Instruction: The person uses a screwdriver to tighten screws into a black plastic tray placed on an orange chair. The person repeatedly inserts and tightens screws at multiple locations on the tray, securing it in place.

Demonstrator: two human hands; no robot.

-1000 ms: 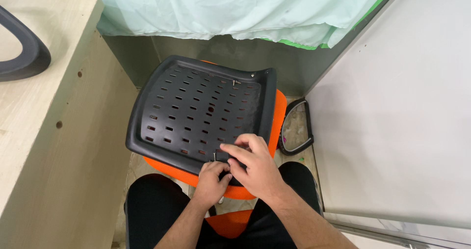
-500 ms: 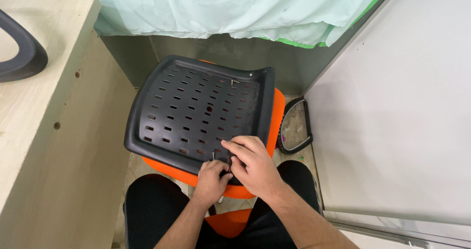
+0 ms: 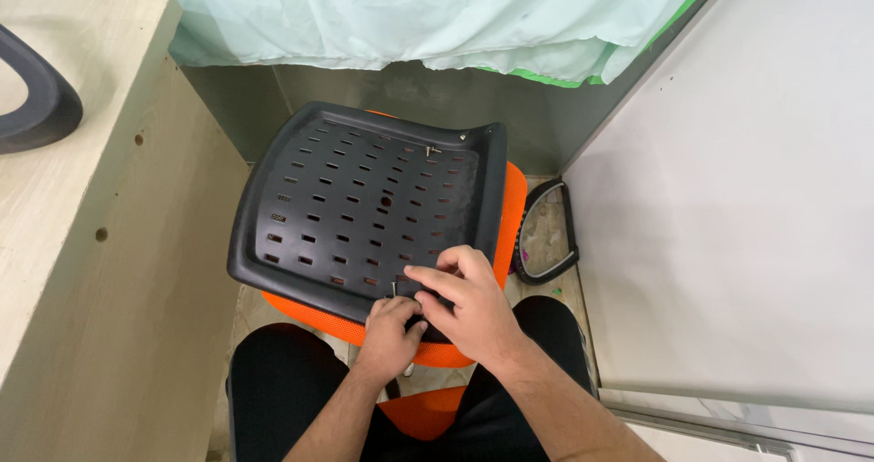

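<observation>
- The white panel [image 3: 728,207] fills the right side of the view, leaning or standing beside the person's knees.
- The pale wooden counter [image 3: 91,243] takes the left side; a curved black armrest piece [image 3: 41,107] lies on its top at the far left edge.
- A pale green sheet [image 3: 437,16] hangs across the top, draped down behind everything.
- The black perforated seat plate [image 3: 364,207] sits in the middle, its slotted underside facing up, resting on the orange mesh cushion [image 3: 514,203] that shows along its right and near edges. The whole seat lies just in front of the person's lap, between the counter and the white panel.
- The black trousers [image 3: 282,380] cover both knees at the bottom of the view.
- A second curved black armrest [image 3: 546,234] lies on the floor to the right of the seat, near the panel.
- The right hand [image 3: 469,307] rests on the near edge of the seat plate, fingers bent and pressed together on a small piece there; what its grip is clamped on cannot be made out.
- The left hand [image 3: 391,325] is just beside it, touching the same near edge, fingers curled in; whether its grip holds anything cannot be told.
- A small metal screw [image 3: 431,150] stands on the far part of the plate.
</observation>
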